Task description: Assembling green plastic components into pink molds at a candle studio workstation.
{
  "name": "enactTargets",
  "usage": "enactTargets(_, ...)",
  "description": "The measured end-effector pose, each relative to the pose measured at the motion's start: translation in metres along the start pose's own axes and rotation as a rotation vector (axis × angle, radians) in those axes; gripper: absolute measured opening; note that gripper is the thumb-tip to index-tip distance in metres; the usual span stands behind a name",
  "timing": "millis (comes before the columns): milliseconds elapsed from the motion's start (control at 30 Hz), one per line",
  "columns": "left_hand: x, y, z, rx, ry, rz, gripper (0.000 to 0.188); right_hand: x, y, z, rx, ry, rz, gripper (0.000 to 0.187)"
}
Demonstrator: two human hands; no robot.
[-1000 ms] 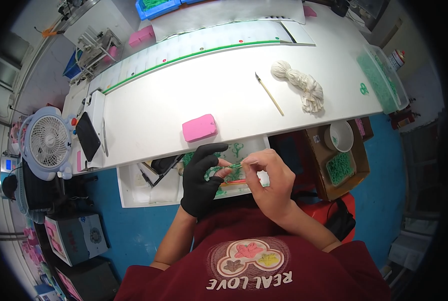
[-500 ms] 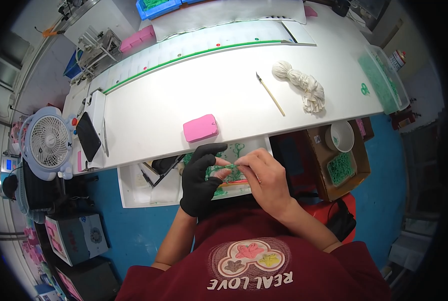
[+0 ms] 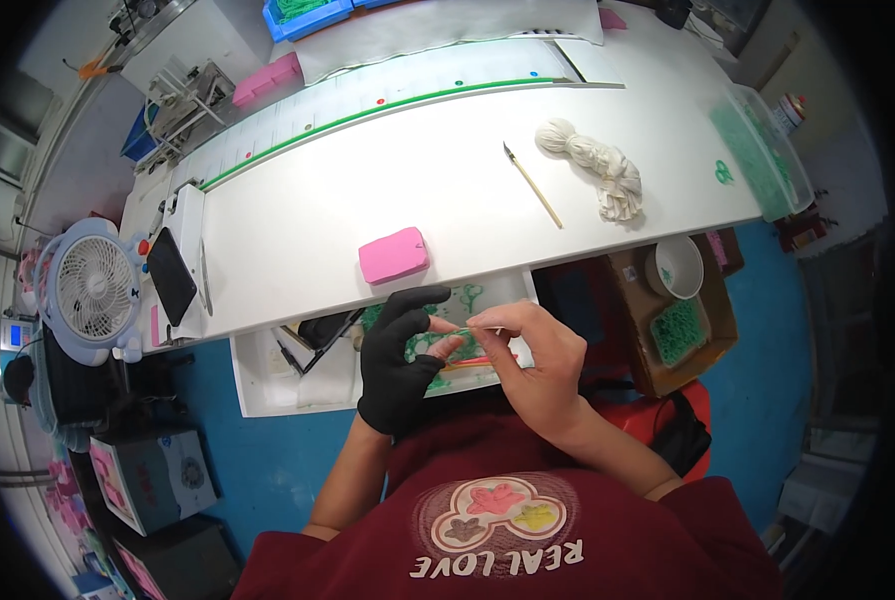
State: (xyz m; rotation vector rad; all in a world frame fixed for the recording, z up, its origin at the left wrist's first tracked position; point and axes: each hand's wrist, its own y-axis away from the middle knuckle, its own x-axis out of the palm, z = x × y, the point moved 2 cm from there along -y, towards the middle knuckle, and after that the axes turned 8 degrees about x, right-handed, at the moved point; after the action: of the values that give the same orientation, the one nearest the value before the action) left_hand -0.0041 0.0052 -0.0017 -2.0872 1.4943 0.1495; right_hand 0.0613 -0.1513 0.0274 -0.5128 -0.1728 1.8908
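Note:
Over the open drawer [image 3: 267, 390], my left hand [image 3: 397, 360] wears a black glove that leaves the thumb and index fingertip bare. Those two fingers pinch a small green piece [image 3: 462, 333], thin and wax-like. My right hand [image 3: 537, 350], bare, meets it from the other side, thumb and index pressed together at the piece's end. A thin pale sliver shows by the right fingertips; I cannot make out what it is. Beneath the hands, more green pieces [image 3: 470, 297] lie in the drawer with a red-orange stick [image 3: 467, 364].
On the white table lie a pink block [image 3: 393, 256], a brush [image 3: 533, 187] and a bundled white cloth [image 3: 597, 170]. A clear bin [image 3: 767, 160] stands at the right. A cardboard box [image 3: 657, 370] holds a white bowl [image 3: 675, 268]. Left are a fan [image 3: 95, 290] and a dark tablet [image 3: 172, 277].
My right hand has turned slightly at the green piece, and a pale sliver now shows by its fingertips. My left hand keeps its pinch. The whole view has shifted a little.

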Motion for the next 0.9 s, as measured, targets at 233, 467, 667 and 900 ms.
enactTargets(233, -0.0001, -0.0015, -0.0043, -0.019, -0.006, 0.011, 0.016, 0.0022, 0.0000, -0.0025, -0.028, 0.011, 0.038, 0.018)
enactTargets(467, 0.0001, -0.0007, 0.0005, 0.012, 0.000, 0.009, 0.015, 0.0034, -0.0012, -0.0012, -0.111, 0.079, 0.039, 0.019)
enactTargets(667, -0.0002, -0.0015, -0.0012, -0.015, 0.024, 0.009, 0.015, 0.0030, -0.0008, -0.0018, -0.214, 0.101, 0.038, 0.022)
enactTargets(900, -0.0012, -0.0021, -0.0010, -0.016, 0.028, 0.006, 0.016, -0.0031, -0.0039, -0.0002, -0.182, 0.066, -0.063, 0.021)
